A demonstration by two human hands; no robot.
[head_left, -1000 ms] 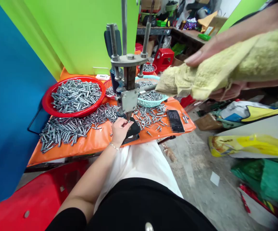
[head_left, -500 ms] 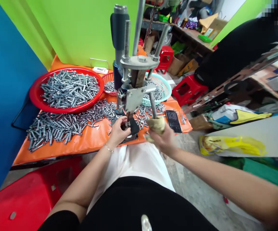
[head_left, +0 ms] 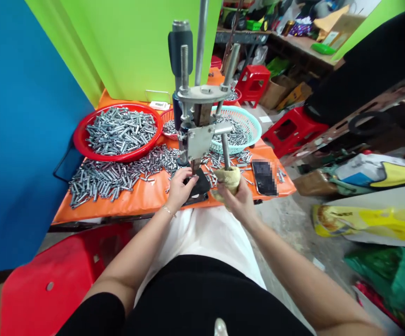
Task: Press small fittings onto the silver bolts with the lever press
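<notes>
A hand-operated press (head_left: pixel 199 142) of bare metal stands at the table's front edge. My right hand (head_left: pixel 241 201) is wrapped round its lever handle (head_left: pixel 231 177), which is padded with yellowish cloth. At the foot of the press, my left hand (head_left: pixel 181 187) has thumb and fingers brought together under the ram, beside a black base plate (head_left: pixel 201 182). Whatever lies between those fingertips is too small and hidden to make out. Behind and left of the hand spreads a heap of silvery metal eye bolts (head_left: pixel 106 179), several with ring-shaped ends.
A red basin (head_left: pixel 80 140) heaped with such bolts stands at the left. Behind the press are a small red basket (head_left: pixel 167 115) and a pale green basket (head_left: pixel 256 128). A phone (head_left: pixel 263 177) lies at the right. Red stools (head_left: pixel 295 128) and a red chair (head_left: pixel 45 280) surround the orange-covered table (head_left: pixel 136 200).
The view has shifted, so the table sits farther right in the picture. My right hand stays on the padded lever and my left hand remains under the ram. The phone's screen has gone dark.
</notes>
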